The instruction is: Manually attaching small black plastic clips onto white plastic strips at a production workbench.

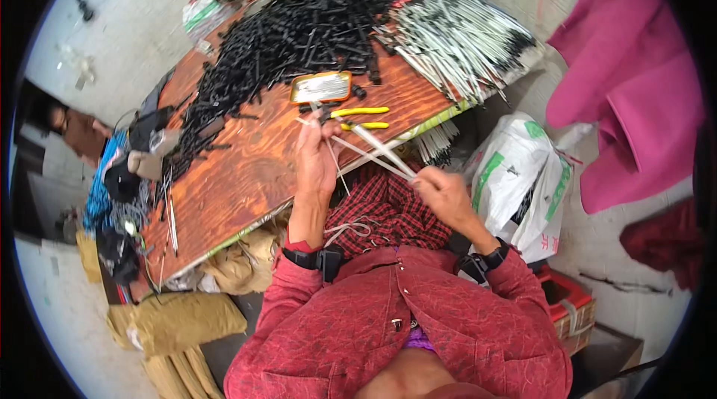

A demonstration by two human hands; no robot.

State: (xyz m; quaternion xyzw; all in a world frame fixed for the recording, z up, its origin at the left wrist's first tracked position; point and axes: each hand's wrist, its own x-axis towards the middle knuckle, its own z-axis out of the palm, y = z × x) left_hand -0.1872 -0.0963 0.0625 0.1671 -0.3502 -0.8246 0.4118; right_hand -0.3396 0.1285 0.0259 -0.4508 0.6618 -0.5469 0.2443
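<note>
Left hand [316,156], centre of frame: fingers closed around a few thin white strips [373,151], gripping them near one end. Right hand [441,191], just right of centre: fingers pinched on the same strips at their lower right end. The strips run slantwise between the two hands, held above the near edge of the desk [246,175] and over a red checked cloth [381,209] on the lap.

Just above the hands, on the desk: yellow-handled pliers [362,117], jaws toward the left hand, and beyond them a small orange-rimmed tray [321,88] with pale contents I cannot make out.

Upper centre of the frame: a large heap of black cable pieces [299,33] covering most of the far desk. To its right, a dense fan of white-grey strips [459,37] overhanging the desk edge. Both stocks look large; judged against the few strips in hand, most of the material appears unworked. No separate pile of finished pieces can be identified with certainty.

Left edge of the desk: loose thin rods [172,216] and dark clutter. Right of centre: a white and green plastic bag [519,182] on the floor. Upper right: pink fabric [635,93]. Lower left: tan sacks [175,320]. Another person shows at the far left edge, hands not engaged with the desk.
</note>
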